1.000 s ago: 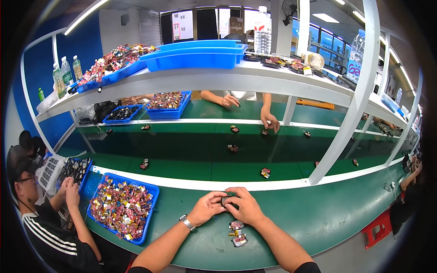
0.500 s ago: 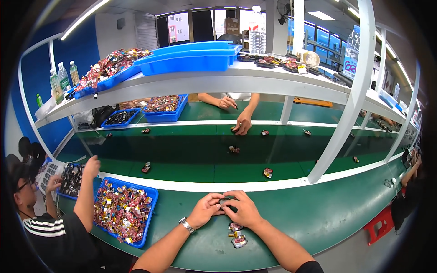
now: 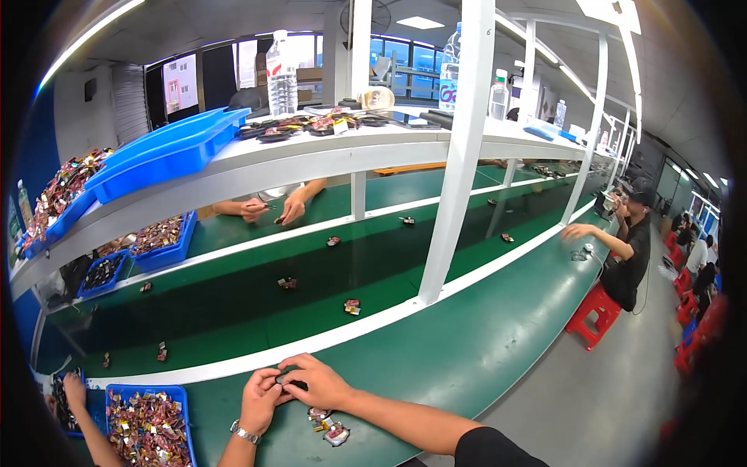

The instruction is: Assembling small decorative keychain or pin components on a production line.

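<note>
Both hands meet over the green worktop (image 3: 436, 366). My left hand (image 3: 260, 398), with a metal-banded watch on its wrist, pinches a small dark rounded piece (image 3: 282, 379) from the left. From the other side my right hand (image 3: 320, 381) grips the same piece with bent fingers. Much of the piece is hidden by the fingers, so its exact kind is unclear. Just below my right hand lie small red circuit boards with yellow and white parts (image 3: 317, 416). Beside them sits a pale piece with a dark rim (image 3: 336, 434).
A blue tray (image 3: 188, 412) heaped with red boards stands left of my hands, beside a co-worker's arm (image 3: 97, 440). Beyond a white rail (image 3: 350, 336), a green belt (image 3: 233, 311) carries scattered boards. A white post (image 3: 459, 156) supports the upper shelf. Another worker sits right on a red stool (image 3: 595, 311).
My view has swung to the right, so the scene shifts left and the worker on the right shows more. Both hands stay together on the dark piece.
</note>
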Demonstrator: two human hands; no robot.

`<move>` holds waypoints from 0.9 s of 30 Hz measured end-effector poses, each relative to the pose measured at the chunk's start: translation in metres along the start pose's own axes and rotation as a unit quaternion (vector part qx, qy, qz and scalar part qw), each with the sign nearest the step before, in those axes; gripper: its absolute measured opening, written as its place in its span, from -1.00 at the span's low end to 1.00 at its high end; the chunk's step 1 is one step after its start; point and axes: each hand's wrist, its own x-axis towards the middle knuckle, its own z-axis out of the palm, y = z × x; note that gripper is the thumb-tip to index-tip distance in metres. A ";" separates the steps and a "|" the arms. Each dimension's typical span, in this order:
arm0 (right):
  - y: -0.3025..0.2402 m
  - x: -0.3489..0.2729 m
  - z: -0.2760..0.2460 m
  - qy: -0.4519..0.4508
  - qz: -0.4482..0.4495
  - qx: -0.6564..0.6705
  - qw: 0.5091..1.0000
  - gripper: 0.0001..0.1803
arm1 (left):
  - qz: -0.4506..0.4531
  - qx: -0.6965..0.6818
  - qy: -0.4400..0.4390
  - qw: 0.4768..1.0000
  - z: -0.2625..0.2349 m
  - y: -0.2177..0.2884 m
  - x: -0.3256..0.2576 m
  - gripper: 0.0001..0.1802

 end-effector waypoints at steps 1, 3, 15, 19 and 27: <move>0.000 -0.001 -0.001 0.010 0.008 -0.025 1.000 -0.85 | -0.003 -0.002 -0.010 1.000 0.002 0.001 0.001 -0.68; -0.006 0.003 0.007 0.019 0.011 -0.038 0.999 -0.84 | -0.005 0.002 -0.007 1.000 -0.006 0.004 -0.006 -0.67; -0.004 0.002 0.009 0.034 0.024 -0.025 0.999 -0.84 | -0.033 -0.021 -0.043 0.998 -0.011 0.001 0.000 -0.71; -0.004 0.002 0.011 0.037 0.029 -0.006 0.999 -0.81 | -0.034 -0.017 -0.044 0.998 -0.012 0.001 -0.002 -0.71; 0.004 -0.003 0.005 0.033 0.049 0.004 0.998 -0.82 | -0.031 -0.019 -0.042 0.998 -0.006 -0.004 0.007 -0.71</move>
